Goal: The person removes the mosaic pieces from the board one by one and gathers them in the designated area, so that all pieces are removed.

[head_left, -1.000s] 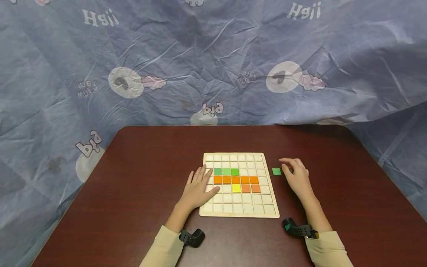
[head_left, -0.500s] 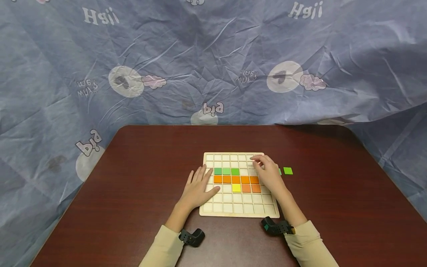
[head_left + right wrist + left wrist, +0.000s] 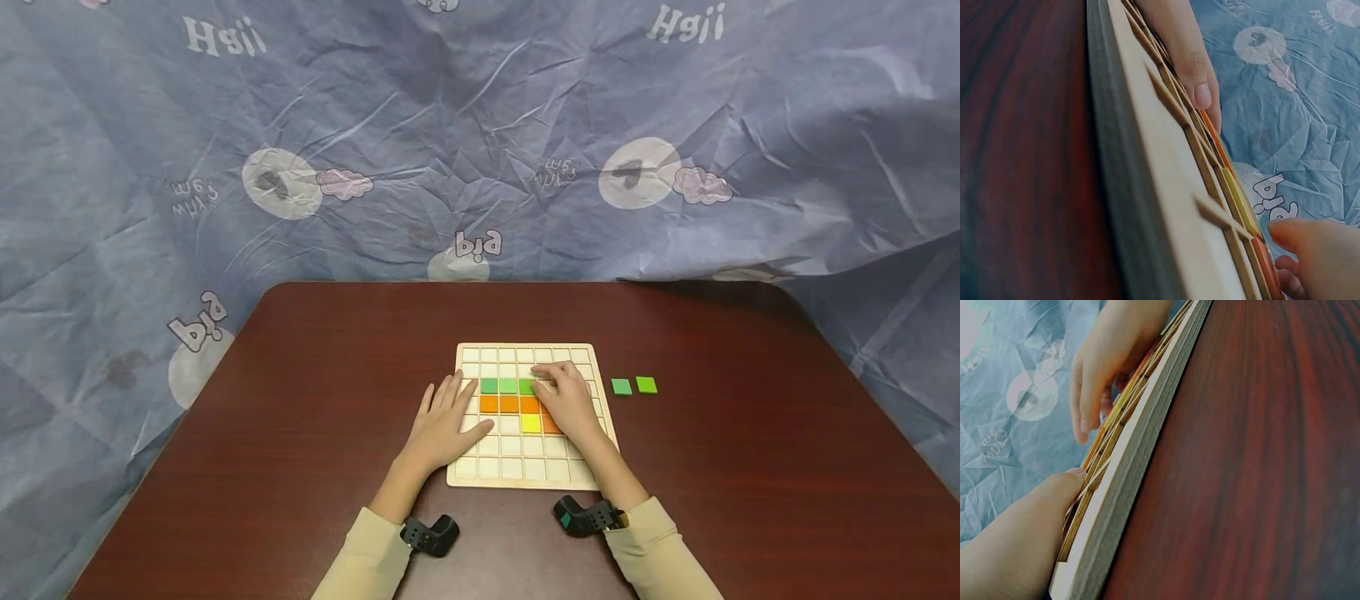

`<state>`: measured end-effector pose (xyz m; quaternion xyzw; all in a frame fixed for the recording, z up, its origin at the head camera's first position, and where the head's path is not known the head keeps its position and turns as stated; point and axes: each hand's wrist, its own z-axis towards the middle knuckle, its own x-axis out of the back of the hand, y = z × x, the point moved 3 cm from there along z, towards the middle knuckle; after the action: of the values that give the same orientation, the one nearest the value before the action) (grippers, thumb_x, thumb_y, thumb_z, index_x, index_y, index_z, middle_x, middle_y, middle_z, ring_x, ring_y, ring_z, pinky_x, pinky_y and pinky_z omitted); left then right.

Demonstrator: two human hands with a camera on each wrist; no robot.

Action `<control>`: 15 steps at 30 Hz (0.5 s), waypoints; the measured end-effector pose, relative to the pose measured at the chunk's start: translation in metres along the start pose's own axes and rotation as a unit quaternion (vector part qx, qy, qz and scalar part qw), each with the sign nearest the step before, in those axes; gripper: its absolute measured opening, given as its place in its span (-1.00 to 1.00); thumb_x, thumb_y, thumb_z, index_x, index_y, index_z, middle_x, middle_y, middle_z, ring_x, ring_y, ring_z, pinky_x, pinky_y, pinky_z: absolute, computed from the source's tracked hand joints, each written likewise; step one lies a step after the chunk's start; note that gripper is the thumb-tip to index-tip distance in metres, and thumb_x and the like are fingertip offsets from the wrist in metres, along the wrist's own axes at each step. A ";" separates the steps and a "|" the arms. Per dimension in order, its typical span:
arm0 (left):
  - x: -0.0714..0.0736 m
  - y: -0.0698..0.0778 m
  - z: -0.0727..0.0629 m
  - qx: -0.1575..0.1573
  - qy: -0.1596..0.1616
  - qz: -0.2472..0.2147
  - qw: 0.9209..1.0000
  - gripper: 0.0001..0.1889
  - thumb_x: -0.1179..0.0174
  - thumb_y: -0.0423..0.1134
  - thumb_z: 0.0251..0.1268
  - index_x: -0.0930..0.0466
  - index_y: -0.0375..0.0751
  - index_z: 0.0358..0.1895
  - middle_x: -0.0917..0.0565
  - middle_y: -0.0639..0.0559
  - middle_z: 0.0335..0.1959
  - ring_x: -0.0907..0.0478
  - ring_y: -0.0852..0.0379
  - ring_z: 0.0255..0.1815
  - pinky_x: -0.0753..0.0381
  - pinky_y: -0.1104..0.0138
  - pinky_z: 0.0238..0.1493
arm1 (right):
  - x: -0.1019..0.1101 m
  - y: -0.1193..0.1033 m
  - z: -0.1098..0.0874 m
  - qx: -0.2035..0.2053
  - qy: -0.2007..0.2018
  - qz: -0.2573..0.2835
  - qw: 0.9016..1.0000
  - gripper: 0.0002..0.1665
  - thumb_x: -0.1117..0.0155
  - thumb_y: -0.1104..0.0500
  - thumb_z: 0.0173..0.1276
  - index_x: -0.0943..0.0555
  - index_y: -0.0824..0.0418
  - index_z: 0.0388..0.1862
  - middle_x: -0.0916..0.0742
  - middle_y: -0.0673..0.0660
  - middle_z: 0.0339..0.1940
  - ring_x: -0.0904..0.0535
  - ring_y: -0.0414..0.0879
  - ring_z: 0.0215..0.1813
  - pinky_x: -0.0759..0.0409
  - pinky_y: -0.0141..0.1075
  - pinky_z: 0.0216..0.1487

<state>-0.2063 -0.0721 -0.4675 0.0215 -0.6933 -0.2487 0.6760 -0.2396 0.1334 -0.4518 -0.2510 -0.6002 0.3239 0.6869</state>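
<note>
A pale wooden grid board [image 3: 532, 483] lies on the table with coloured square tiles in its cells. My left hand [image 3: 442, 425] rests on its left edge, fingers spread and straight, thumb over the cells. Over the right half is my right hand [image 3: 567, 404], thumb and forefinger tips close together beside a green tile [image 3: 527, 386] at the end of a green row. Whether a tile is between them is hidden. Below are orange tiles [image 3: 509, 404] and a yellow tile [image 3: 531, 423]. In the right wrist view my right thumb [image 3: 1288, 234] is near the tiles' raised edges.
Two loose tiles, one teal-green [image 3: 622, 387] and one bright green [image 3: 647, 385], lie on the dark red-brown table [image 3: 337, 358] right of the board. A blue patterned cloth [image 3: 450, 125] hangs behind the table. Each wrist wears a black camera band.
My right hand has moved left from beside the loose green tiles to over the board, uncovering both of them and covering several orange tiles. My left hand has stayed in place.
</note>
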 end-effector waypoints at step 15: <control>0.002 0.003 -0.002 0.005 0.000 -0.002 1.000 -0.23 0.19 0.33 0.21 0.01 0.02 0.43 0.07 -0.03 0.48 0.14 0.00 0.49 0.25 0.02 0.44 | 0.000 -0.001 -0.003 0.030 0.004 -0.042 0.999 -0.76 -0.21 0.06 0.24 -0.65 0.08 -0.14 -0.57 0.14 -0.01 -0.41 0.07 0.06 -0.23 -0.01 0.11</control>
<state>-0.2041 -0.0705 -0.4646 0.0260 -0.6943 -0.2466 0.6756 -0.2364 0.1327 -0.4520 -0.2063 -0.5973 0.3120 0.7095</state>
